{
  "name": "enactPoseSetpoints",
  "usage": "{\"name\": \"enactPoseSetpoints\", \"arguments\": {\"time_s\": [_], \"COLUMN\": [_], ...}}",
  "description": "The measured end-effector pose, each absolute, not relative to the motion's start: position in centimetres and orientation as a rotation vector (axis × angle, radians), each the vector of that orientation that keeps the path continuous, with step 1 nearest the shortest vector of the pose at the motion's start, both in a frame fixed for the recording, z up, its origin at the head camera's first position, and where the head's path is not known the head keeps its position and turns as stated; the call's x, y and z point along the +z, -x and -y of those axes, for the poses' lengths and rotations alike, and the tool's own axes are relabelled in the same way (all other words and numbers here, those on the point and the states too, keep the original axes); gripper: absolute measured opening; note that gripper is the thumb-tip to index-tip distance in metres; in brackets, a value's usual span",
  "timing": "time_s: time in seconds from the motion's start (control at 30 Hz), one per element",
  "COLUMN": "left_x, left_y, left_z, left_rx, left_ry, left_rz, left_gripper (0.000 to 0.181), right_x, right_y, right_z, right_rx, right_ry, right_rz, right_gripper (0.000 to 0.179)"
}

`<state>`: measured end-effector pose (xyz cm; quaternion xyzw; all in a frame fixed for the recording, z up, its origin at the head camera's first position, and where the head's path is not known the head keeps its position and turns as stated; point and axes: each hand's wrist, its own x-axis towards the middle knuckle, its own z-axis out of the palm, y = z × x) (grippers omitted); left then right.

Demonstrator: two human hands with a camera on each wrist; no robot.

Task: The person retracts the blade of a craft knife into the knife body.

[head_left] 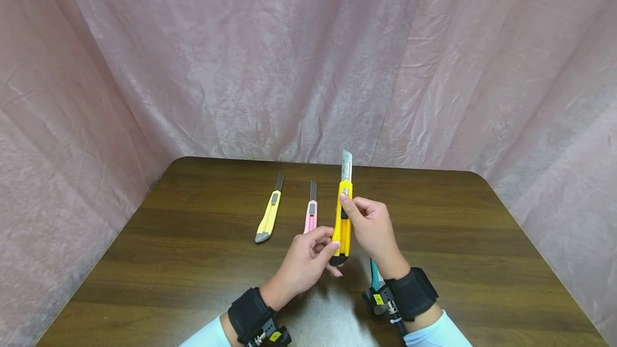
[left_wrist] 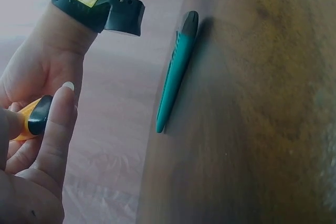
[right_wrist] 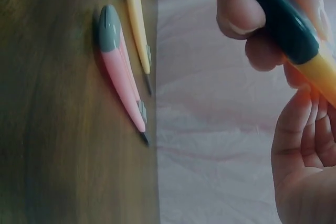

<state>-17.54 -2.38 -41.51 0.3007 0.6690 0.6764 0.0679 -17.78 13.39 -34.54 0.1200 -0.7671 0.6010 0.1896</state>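
Both hands hold a bright yellow box cutter (head_left: 344, 237) upright above the table, its long silver blade (head_left: 346, 166) out and pointing up. With thumb and fingers, my left hand (head_left: 305, 260) pinches the lower end by the black end cap (right_wrist: 289, 22). My right hand (head_left: 377, 227) grips the upper body, its thumb at the slider just below the blade. Behind my left hand lies a pink box cutter (right_wrist: 123, 77), blade showing. A pale yellow box cutter (head_left: 270, 216) with a grey end rests farther left, blade also out. Under my right wrist is a teal box cutter (left_wrist: 177, 74), partly hidden in the head view.
The dark brown wooden table (head_left: 193, 240) has rounded far corners. A pinkish curtain (head_left: 289, 58) hangs behind it and along the sides. Black straps with small cameras are on both wrists (head_left: 250, 315).
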Motion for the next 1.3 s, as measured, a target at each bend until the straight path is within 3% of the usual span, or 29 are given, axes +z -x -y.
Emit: {"name": "enactPoseSetpoints", "arguments": {"time_s": [0.4, 0.73, 1.03, 1.3], "left_x": [-41.4, -41.4, -41.3, -41.2], "left_y": [17.7, 17.8, 17.8, 17.7], "left_z": [2.5, 2.5, 2.6, 2.8], "left_rx": [2.021, 2.033, 2.03, 2.02], "left_ry": [-0.914, -0.922, -0.923, -0.905], "left_rz": [-2.031, -2.034, -2.036, -2.045], "left_gripper": [0.022, 0.021, 0.022, 0.024], "right_x": [-37.7, -35.1, -37.7, -36.3], "right_y": [20.0, 18.2, 19.9, 18.8], "right_z": [-14.5, -13.9, -14.6, -14.0], "right_rx": [1.71, 1.713, 1.71, 1.743], "right_ry": [-0.426, -0.406, -0.475, -0.458], "right_rz": [2.14, 2.17, 2.177, 2.159], "right_gripper": [0.022, 0.025, 0.023, 0.019]}}
